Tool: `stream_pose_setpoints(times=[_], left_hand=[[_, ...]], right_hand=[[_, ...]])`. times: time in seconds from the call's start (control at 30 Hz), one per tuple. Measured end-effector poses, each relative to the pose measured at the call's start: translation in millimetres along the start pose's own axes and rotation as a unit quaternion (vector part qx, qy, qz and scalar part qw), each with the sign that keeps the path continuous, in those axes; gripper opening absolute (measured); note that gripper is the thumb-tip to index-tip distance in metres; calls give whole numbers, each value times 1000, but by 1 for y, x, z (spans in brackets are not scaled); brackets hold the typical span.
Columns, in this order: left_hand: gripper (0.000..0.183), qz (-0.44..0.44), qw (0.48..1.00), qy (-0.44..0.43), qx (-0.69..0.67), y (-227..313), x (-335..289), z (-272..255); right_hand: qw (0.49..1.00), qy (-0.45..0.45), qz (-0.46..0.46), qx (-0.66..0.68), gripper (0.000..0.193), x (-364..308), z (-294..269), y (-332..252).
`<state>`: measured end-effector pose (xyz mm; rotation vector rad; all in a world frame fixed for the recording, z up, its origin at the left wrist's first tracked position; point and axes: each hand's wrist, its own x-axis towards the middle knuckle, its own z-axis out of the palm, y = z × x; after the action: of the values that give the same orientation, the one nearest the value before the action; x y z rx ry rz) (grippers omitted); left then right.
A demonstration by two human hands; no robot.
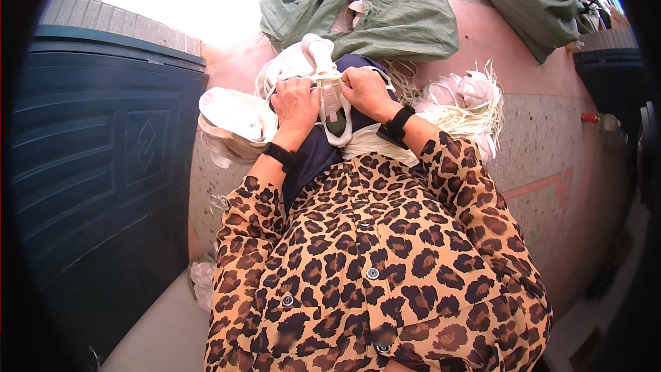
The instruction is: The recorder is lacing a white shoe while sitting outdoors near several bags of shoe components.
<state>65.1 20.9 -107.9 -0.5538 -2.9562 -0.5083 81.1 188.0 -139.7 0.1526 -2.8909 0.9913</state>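
Note:
On my lap lies a white shoe upper (346, 126) with a pale pink tongue area and a dark olive inside. My left hand (296, 103) is closed at its left edge, the fingertips bent over the white material. Across from it, my right hand (368, 91) pinches at the upper's right edge; whether a lace is also between those fingers is too small to tell. More white shoe parts (286, 65) lie just beyond my left hand. A stack of white shoe uppers (234, 116) rests to the left of my lap.
A bundle of cream laces and pale pink pieces (465, 100) lies on the right. Ahead sits a partly opened green woven sack (406, 17), with another green sack (530, 3) at the far right. A dark blue panelled door (89, 117) stands on the left.

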Motion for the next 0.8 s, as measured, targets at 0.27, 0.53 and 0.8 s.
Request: stream_pose_setpoints(times=[0.27, 0.53, 0.8], left_hand=[[12, 207, 966, -137, 77, 9, 53, 14], [20, -35, 930, -154, -332, -11, 60, 18], [43, -173, 816, -273, -479, 5, 88, -15]], right_hand=[[999, 17, -24, 34, 8, -3, 2, -6], [988, 5, -115, -104, 8, 3, 12, -6], [962, 22, -255, -95, 5, 11, -9, -9]])
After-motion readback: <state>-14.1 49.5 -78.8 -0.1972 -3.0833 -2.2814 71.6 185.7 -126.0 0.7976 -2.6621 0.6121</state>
